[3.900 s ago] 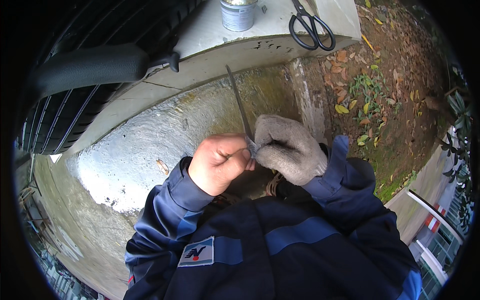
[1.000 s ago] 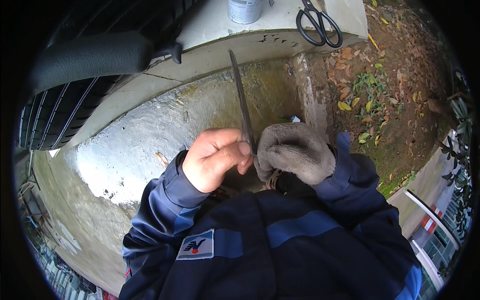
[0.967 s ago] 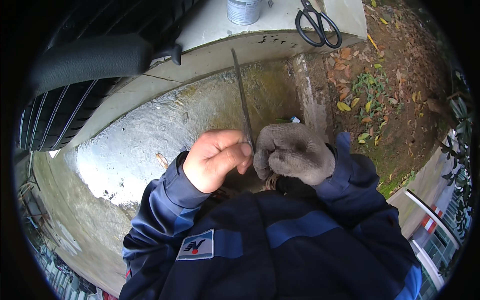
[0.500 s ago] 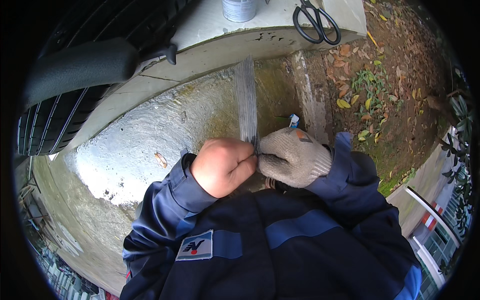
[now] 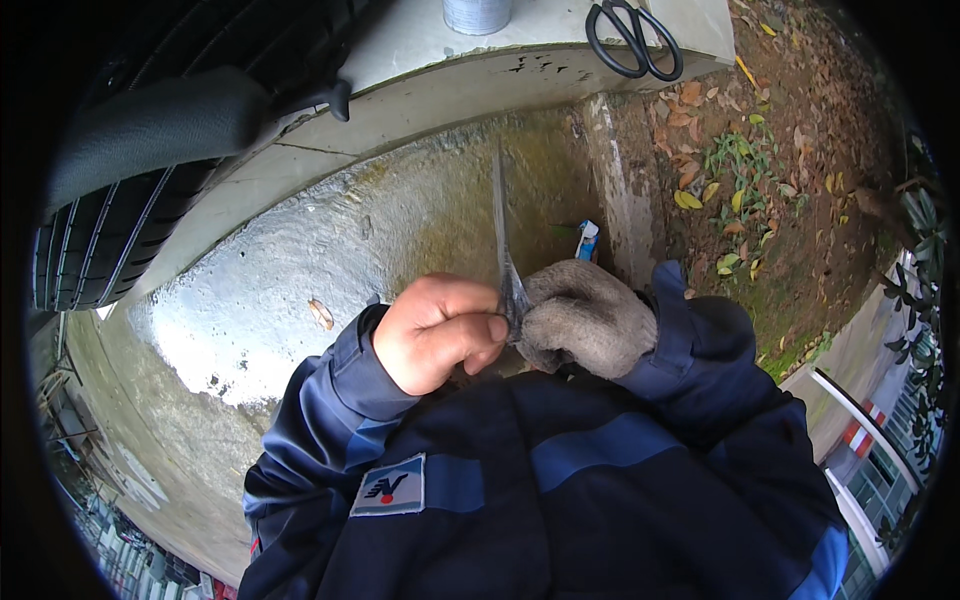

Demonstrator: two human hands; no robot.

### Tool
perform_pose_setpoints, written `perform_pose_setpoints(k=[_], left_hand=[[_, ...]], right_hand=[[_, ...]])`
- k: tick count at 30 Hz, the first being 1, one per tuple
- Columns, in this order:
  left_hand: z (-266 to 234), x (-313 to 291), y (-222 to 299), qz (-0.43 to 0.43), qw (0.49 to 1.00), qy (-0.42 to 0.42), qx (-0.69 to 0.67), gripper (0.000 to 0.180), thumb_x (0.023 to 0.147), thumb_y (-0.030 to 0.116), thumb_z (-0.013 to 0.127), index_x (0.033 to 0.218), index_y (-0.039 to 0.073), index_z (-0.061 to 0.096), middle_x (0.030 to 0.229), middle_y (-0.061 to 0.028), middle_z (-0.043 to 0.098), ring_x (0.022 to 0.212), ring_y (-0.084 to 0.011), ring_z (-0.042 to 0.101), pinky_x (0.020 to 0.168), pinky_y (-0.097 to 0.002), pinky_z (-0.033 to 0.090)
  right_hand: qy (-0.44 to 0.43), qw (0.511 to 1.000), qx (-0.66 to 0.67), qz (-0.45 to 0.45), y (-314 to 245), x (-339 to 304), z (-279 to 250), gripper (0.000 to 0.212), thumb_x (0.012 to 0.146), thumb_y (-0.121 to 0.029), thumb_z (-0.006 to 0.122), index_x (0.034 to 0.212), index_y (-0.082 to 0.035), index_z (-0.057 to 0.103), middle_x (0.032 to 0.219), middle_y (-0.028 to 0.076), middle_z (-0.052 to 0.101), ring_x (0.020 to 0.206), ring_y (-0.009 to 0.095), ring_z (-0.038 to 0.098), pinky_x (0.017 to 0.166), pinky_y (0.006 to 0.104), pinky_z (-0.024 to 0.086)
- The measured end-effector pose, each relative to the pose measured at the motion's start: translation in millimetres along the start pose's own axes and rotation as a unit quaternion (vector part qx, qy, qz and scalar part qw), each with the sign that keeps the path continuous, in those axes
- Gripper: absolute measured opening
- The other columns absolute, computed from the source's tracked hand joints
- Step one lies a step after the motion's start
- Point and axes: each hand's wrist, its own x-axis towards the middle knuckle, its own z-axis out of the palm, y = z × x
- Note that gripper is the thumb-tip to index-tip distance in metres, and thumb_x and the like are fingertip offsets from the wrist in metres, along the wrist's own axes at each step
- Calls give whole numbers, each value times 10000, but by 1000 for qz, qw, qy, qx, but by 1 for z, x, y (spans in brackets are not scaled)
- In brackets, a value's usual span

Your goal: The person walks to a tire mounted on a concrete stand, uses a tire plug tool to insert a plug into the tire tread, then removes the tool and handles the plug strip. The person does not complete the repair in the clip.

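Note:
A thin grey, lined strip (image 5: 501,210) stretches away from me over the ground, now seen nearly edge-on. Its near end is bunched and twisted between my hands. My bare left hand (image 5: 435,332) pinches that end between thumb and curled fingers. Against its other side is my right hand (image 5: 588,318), in a worn grey knit glove, with fingers folded on the same end. The glove hides exactly how its fingertips grip.
Black-handled scissors (image 5: 634,38) and a metal can (image 5: 476,14) rest on the pale ledge (image 5: 480,78) ahead. Large tyres (image 5: 100,240) stand at left beside a dark padded part (image 5: 160,130). A small blue-and-white packet (image 5: 587,240) lies near a concrete kerb (image 5: 622,180); leaf-strewn soil (image 5: 740,200) is right.
The strip has turned from its flat face to almost edge-on, and its near end has become twisted. Both hands have rolled at the wrists, the left thumb now showing on top.

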Motion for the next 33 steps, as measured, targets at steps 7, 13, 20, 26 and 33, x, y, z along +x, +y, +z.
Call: perform_pose_setpoints(k=[7, 13, 20, 26, 33], left_hand=[[7, -1, -2, 2, 998, 21, -67, 303, 884, 105, 548, 606, 4, 484, 534, -93, 524, 467, -178, 477, 488, -337, 377], [3, -3, -3, 10, 985, -24, -171, 291, 925, 78, 529, 641, 21, 506, 612, -95, 577, 564, -183, 526, 567, -331, 420], [5, 0, -8, -24, 989, 77, -121, 259, 865, 68, 543, 621, 16, 469, 584, -121, 537, 542, -201, 528, 547, -327, 432], [5, 10, -6, 163, 931, 169, 280, 149, 799, 20, 698, 928, 40, 627, 943, -124, 654, 755, -242, 624, 722, -362, 521], [0, 6, -3, 216, 847, 107, 473, 446, 730, 1, 764, 1162, 45, 665, 1205, -152, 646, 1015, -370, 693, 832, -434, 581]], right_hand=[[6, 1000, 17, 2, -3, -3, 2, 247, 908, -164, 589, 711, -21, 628, 622, 32, 572, 590, 127, 517, 555, 328, 416], [-34, 997, 61, 18, -3, -5, -3, 250, 927, -171, 590, 737, -18, 647, 631, 32, 587, 597, 118, 526, 555, 317, 419], [-6, 993, 119, 9, 3, -1, -5, 256, 939, -191, 601, 761, -14, 652, 662, 32, 608, 613, 112, 543, 563, 304, 423], [-6, 1000, 22, 1, 4, 1, -14, 247, 927, -181, 608, 745, -17, 643, 657, 34, 601, 605, 119, 538, 568, 320, 425], [-41, 994, -100, -6, -5, 4, -24, 260, 927, -195, 616, 741, -15, 638, 649, 44, 590, 616, 139, 550, 592, 339, 443]])
